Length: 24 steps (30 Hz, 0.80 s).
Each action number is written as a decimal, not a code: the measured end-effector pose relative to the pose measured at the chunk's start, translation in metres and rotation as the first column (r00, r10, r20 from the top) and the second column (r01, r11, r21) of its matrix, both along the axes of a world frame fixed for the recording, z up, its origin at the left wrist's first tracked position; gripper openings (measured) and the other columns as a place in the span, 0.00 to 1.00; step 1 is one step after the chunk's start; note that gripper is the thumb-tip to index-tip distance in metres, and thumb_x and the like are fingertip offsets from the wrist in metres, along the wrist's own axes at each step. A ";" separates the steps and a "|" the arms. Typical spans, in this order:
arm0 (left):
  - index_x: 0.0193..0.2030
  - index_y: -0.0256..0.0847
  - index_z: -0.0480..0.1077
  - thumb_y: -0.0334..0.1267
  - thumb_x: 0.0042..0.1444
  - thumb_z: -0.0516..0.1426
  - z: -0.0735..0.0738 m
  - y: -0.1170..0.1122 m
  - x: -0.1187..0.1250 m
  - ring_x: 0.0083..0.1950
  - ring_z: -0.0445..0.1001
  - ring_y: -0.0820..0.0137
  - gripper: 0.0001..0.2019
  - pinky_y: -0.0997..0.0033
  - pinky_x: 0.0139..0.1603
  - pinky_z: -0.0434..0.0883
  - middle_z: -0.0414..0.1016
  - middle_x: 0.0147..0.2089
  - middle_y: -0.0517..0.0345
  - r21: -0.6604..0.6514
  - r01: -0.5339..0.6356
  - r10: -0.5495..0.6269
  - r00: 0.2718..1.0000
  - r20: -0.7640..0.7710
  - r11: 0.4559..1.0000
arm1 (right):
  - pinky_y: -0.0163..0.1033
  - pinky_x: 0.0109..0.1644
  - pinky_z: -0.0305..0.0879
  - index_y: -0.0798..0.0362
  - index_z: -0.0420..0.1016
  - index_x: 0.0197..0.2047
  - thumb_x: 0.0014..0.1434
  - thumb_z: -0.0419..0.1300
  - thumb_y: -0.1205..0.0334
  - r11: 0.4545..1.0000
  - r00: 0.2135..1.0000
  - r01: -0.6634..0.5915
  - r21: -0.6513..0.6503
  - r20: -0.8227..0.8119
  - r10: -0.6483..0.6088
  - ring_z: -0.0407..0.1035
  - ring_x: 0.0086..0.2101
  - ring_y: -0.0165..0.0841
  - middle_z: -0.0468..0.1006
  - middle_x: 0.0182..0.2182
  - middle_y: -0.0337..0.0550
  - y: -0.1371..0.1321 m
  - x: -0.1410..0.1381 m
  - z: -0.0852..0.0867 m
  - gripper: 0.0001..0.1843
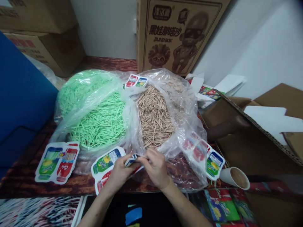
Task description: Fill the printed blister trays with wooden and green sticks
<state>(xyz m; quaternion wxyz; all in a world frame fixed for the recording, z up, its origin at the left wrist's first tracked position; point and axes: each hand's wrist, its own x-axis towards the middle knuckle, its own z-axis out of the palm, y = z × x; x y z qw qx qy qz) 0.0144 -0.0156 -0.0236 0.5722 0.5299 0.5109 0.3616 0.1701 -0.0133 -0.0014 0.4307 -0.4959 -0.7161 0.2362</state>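
Observation:
Both of my hands meet at the table's front edge, holding a bent printed card (131, 160) with blue and white on it. My left hand (121, 173) is closed on its left side, and my right hand (155, 165) pinches the right side. Much of the card is hidden by my fingers. Beside my left hand lies a flat bottle-shaped card (104, 164) with Sprite and red cola prints. Behind my hands, an open clear bag holds light green sticks (101, 123), and another holds brown sticks (155, 118).
A finished-looking card with sticks (56, 162) lies at the left. More cards (214, 164) and a paper cup (235, 178) are at the right, near an open cardboard box (255, 135). A printed carton (177, 34) stands behind; a blue panel (21, 94) borders the left.

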 end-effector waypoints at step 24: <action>0.24 0.35 0.72 0.50 0.42 0.64 0.005 -0.001 -0.015 0.21 0.60 0.75 0.17 0.75 0.22 0.59 0.66 0.19 0.63 -0.202 -0.167 0.185 0.980 0.077 0.965 | 0.46 0.44 0.53 0.58 0.70 0.40 0.60 0.48 0.72 0.994 0.354 -0.105 -0.028 0.933 0.064 0.60 0.41 0.45 0.72 0.40 0.57 0.079 0.086 -0.026 0.11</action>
